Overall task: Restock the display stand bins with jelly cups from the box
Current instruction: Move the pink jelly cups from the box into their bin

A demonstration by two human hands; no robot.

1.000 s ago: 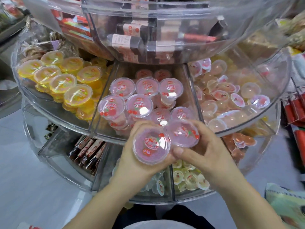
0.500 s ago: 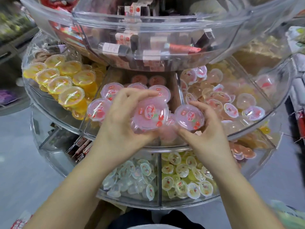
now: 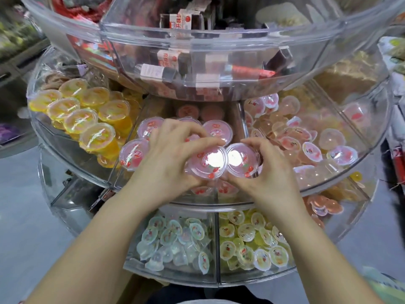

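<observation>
Since half a second ago both hands have sunk lower into the middle bin (image 3: 122, 181) of the display stand (image 3: 372, 137). The left hand (image 3: 166, 163) curls round one pink jelly cup (image 3: 208, 162) and the right hand (image 3: 269, 172) round another pink cup (image 3: 240, 160), the two now touching near the bin's front edge.

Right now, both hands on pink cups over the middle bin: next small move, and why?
Probably lower both cups and let go. The left hand grips one pink jelly cup, the right hand grips the other pink cup, side by side, lids up, over the front of the pink bin. More pink cups show just below them, so they should settle on that layer.
</observation>
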